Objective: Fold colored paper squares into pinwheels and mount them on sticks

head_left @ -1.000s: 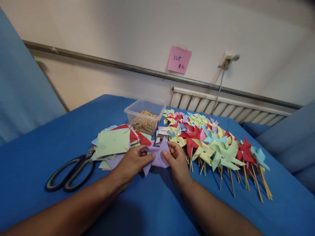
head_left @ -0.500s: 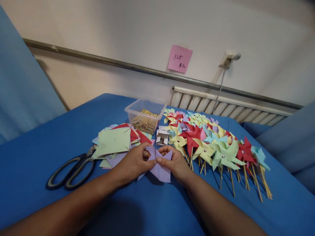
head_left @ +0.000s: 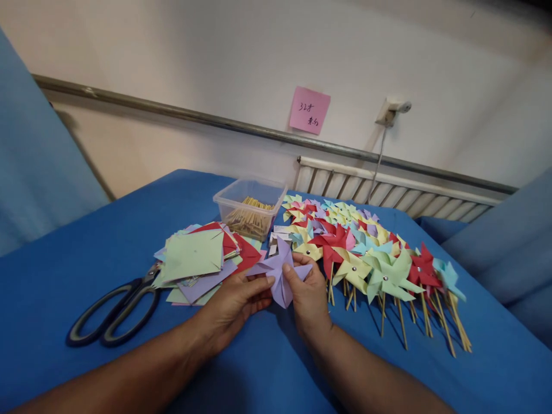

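I see both hands pinching one lilac paper pinwheel (head_left: pixel 279 271) at its centre: the left hand (head_left: pixel 230 305) grips from nine o'clock, the right hand (head_left: pixel 307 293) from three o'clock, thumbs pressing the folded tips together. The pinwheel is lifted just above the blue tablecloth (head_left: pixel 107 224). I judge the tips must stay stacked under firm thumb pressure, or they spring open. At ten o'clock lies the stack of cut paper squares (head_left: pixel 198 259), at two o'clock the finished pinwheels on sticks (head_left: pixel 379 270); scissors (head_left: pixel 114 310) lie at eight o'clock.
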Motion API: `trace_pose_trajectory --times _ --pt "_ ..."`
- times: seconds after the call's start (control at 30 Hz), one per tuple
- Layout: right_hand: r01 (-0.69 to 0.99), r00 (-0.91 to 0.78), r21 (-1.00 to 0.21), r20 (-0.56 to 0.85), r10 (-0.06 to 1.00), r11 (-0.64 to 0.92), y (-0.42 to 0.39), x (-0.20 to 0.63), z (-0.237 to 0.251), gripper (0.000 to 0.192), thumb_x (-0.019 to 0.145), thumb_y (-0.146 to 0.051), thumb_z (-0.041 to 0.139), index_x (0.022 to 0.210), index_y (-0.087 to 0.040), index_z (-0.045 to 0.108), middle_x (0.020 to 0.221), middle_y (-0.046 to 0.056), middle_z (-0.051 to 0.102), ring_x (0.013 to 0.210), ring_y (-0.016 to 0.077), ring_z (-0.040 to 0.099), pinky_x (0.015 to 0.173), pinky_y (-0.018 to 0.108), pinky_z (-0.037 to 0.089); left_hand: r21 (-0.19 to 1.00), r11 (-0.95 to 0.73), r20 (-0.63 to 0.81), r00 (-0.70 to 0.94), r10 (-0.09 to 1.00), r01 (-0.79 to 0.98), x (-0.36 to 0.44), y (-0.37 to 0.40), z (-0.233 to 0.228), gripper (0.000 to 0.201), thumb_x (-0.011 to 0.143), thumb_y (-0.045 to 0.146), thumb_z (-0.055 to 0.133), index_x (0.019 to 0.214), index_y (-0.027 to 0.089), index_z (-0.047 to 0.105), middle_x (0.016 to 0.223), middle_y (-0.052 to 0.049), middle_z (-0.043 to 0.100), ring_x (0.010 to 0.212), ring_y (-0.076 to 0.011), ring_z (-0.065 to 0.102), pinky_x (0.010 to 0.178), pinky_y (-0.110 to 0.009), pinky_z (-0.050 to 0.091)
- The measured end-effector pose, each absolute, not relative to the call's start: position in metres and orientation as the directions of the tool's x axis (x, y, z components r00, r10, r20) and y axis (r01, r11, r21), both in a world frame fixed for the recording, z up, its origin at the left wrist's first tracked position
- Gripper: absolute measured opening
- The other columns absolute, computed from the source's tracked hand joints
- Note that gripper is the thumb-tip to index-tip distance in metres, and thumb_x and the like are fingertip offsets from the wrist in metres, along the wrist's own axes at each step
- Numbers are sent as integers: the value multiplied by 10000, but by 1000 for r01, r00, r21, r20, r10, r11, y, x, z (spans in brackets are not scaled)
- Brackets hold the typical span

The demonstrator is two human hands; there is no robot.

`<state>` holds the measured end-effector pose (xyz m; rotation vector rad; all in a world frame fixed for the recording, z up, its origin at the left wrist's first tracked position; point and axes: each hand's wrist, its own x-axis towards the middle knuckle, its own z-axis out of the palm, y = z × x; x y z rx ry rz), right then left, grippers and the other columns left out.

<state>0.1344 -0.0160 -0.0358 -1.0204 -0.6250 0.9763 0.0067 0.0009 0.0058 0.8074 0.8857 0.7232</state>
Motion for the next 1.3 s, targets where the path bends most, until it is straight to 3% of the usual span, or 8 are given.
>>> trace_pose_trajectory --times 0.2,0.47,0.63,0.8,0.93,1.07,1.17,1.3 --pt "-322 450 -930 12 893 175 -21 125 -35 414 680 -419 774 961 -186 579 782 10 651 681 168 621 644 309 516 831 445 -291 420 860 -334 12 -4 2 358 700 282 790 1034 185 707 932 -66 767 832 -202 687 799 -320 526" --pt "-359 355 -922 10 935 146 -23 128 -36 395 710 -436 756 978 -202 585 754 -17 601 605 136 573 575 270 478 861 405 -312 309 898 -307 10 -2 8 256 617 238 812 845 156 727 759 -36 762 709 -191 687 720 -291 524" --pt "-213 374 -937 185 909 279 -29 130 -36 379 845 -395 641 1179 -257 525 816 -15 571 705 142 561 655 270 468 879 375 -294 286 912 -295 0 9 14 133 693 248 742 727 141 672 552 10 647 461 -136 553 422 -245 405" --pt "-103 232 -919 350 908 380 -37 126 -36 457 906 -264 561 1329 -314 397 1058 37 616 797 150 605 749 310 487 874 381 -290 308 906 -300 -6 14 18 141 744 272 699 704 149 640 549 7 622 448 -144 525 370 -250 362" --pt "50 125 -914 405 906 402 -41 127 -37 312 884 -211 579 1186 -289 553 975 19 630 781 153 589 744 305 476 869 394 -298 321 899 -299 -6 13 17 131 745 268 697 703 154 648 558 8 620 482 -140 534 398 -238 364" --pt "-12 181 -947 313 933 320 -39 132 -37 68 882 -270 599 925 -228 629 807 -2 623 733 151 580 691 286 452 884 390 -314 293 903 -257 -4 10 17 148 703 269 731 655 159 645 513 23 590 456 -125 507 407 -230 343" --pt "-91 229 -956 252 940 278 -33 134 -36 141 850 -332 649 798 -205 620 715 -14 603 669 140 544 646 271 419 900 377 -314 274 909 -221 -1 7 16 160 682 267 748 633 165 635 503 32 587 452 -114 499 425 -225 342" --pt "-151 241 -941 263 934 304 -28 135 -38 222 806 -368 693 706 -194 599 823 23 628 779 167 559 721 298 424 916 343 -275 297 914 -207 1 6 11 132 686 246 745 660 161 648 517 37 605 466 -104 501 451 -219 351"
